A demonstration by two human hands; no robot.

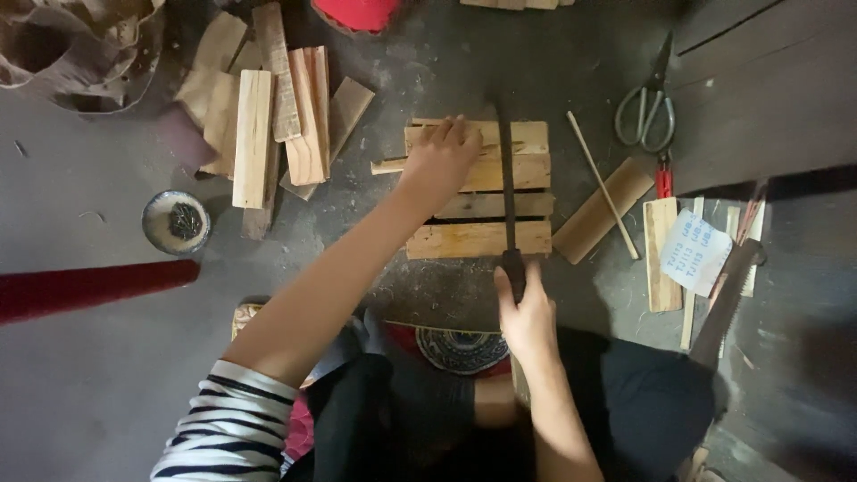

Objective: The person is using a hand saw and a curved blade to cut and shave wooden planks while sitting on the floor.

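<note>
The right hand point(527, 308) is clenched around the dark handle of a long blade point(507, 178), which is laid across the slats of a small wooden pallet point(478, 239) just ahead on the floor point(107, 375). The pallet's far slats are pressed down by the left hand point(442, 156), fingers spread flat. Scissors point(647, 112) and a wood pile point(268, 116) are seen to either side.

Pale yellow wooden slats point(479, 189) lying on dark grey floor point(98, 375); sleeve point(228, 428) showing navy-and-white stripes; red roll point(89, 287) lying left; grey-handled scissors point(646, 105); white-and-blue paper point(694, 253); blue patterned mat point(461, 348)
</note>
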